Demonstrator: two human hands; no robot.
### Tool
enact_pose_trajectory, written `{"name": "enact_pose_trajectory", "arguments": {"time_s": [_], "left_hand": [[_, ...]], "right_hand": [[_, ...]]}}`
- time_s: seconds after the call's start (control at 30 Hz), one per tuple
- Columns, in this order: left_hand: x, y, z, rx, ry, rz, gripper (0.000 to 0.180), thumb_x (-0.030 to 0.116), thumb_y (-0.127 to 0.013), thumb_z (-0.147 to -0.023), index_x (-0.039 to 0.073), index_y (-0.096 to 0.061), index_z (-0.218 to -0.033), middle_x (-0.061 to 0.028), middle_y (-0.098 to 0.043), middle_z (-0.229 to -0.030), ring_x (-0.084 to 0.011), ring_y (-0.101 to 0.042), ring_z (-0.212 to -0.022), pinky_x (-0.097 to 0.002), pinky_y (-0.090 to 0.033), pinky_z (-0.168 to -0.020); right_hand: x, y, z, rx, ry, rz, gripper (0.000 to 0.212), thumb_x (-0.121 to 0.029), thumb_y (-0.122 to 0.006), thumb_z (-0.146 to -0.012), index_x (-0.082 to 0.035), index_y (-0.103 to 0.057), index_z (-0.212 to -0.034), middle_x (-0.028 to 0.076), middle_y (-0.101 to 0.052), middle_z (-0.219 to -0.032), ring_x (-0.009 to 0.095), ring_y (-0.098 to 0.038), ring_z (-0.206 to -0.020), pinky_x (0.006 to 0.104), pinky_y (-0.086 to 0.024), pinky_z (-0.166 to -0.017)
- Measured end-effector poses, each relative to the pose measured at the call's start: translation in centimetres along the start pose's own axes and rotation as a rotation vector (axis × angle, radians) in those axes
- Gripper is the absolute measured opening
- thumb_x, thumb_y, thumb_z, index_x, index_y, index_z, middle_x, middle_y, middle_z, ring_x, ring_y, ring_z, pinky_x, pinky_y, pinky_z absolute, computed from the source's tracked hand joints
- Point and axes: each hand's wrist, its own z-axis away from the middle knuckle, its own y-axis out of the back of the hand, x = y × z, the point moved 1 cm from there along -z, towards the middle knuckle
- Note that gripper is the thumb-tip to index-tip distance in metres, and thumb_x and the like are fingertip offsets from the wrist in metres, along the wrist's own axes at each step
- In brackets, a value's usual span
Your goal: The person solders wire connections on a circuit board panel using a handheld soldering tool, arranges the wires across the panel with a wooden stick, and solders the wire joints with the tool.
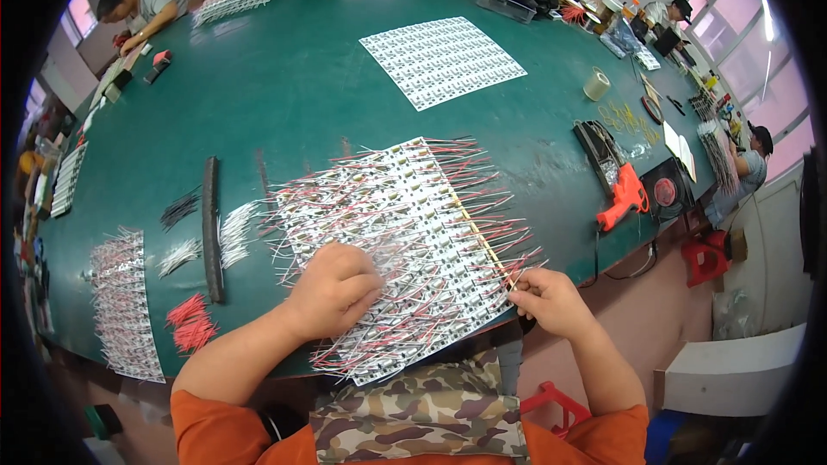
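Observation:
A white circuit board panel (442,245) lies before me at the table's near edge, bristling with thin red, white and black wires. Over its left part rests my left hand (336,291), fingers curled closed; whatever they hold is hidden. A thin yellow stick (475,228) runs slantwise along the panel's right side, beside a row of wires that stick out past the edge. At the stick's near end, by the panel's near right corner, my right hand (547,300) is pinched closed on it.
Left lie a dark foam strip (212,228), white wires (237,232), red wires (191,324) and another wired panel (127,306). Right are an orange glue gun (624,198) and a tape roll (596,83). A bare panel (444,62) lies farther back. Several people sit around the table.

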Motion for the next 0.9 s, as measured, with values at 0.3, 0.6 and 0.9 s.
{"name": "enact_pose_trajectory", "arguments": {"time_s": [0.3, 0.6, 0.9], "left_hand": [[-0.3, 0.0, 0.2, -0.006, 0.023, 0.017, 0.016, 0.009, -0.073, -0.078, 0.01, -0.069, -0.093, -0.0052, -0.06, -0.098, -0.0275, -0.059, -0.096, -0.0421, -0.044, -0.084], [-0.2, 0.2, -0.1, 0.017, 0.01, 0.006, 0.019, 0.006, -0.076, -0.075, 0.009, -0.067, -0.092, -0.0051, -0.062, -0.095, -0.0274, -0.061, -0.09, -0.0421, -0.047, -0.078], [-0.1, 0.3, -0.1, 0.004, 0.018, 0.019, 0.019, 0.007, -0.076, -0.076, 0.009, -0.067, -0.093, -0.0054, -0.062, -0.096, -0.0274, -0.061, -0.09, -0.0423, -0.046, -0.078]], "right_hand": [[-0.9, 0.2, -1.1, -0.076, 0.044, 0.031, 0.018, 0.0, -0.063, -0.088, 0.007, -0.065, -0.105, 0.008, -0.059, -0.092, 0.012, -0.063, -0.069, 0.0272, -0.053, -0.062], [-1.3, 0.6, 0.0, -0.069, -0.121, -0.052, 0.029, -0.002, -0.063, -0.09, 0.006, -0.065, -0.118, 0.007, -0.06, -0.088, 0.012, -0.063, -0.067, 0.0264, -0.054, -0.059], [-1.3, 0.4, -0.5, -0.052, -0.11, -0.046, 0.023, -0.004, -0.064, -0.09, 0.007, -0.067, -0.11, 0.008, -0.063, -0.088, 0.012, -0.064, -0.067, 0.0267, -0.054, -0.058]]}}
